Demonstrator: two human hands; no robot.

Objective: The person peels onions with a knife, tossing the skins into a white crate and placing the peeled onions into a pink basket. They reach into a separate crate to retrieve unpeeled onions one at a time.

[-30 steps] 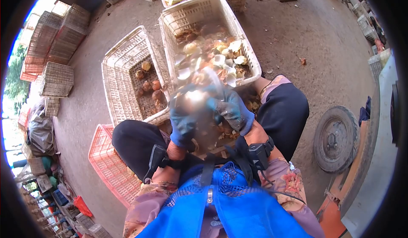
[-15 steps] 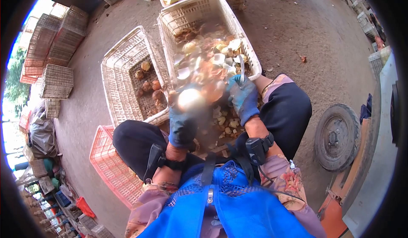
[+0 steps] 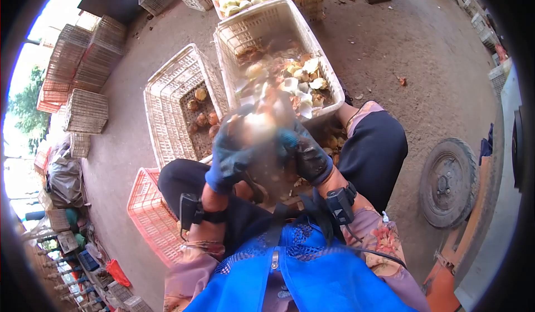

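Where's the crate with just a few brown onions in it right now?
In the head view, that white crate sits on the ground to your left, ahead of your left knee, right beside the larger crate of peelings.

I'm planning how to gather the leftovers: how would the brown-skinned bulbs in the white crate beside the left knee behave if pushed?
The brown-skinned bulbs would probably roll, being rounded and loosely spaced. Their dry-looking skins might flake. The crate's walls should stop them.

Held onion (image 3: 261, 123) — blurred, fingers (image 3: 287, 139) smudged
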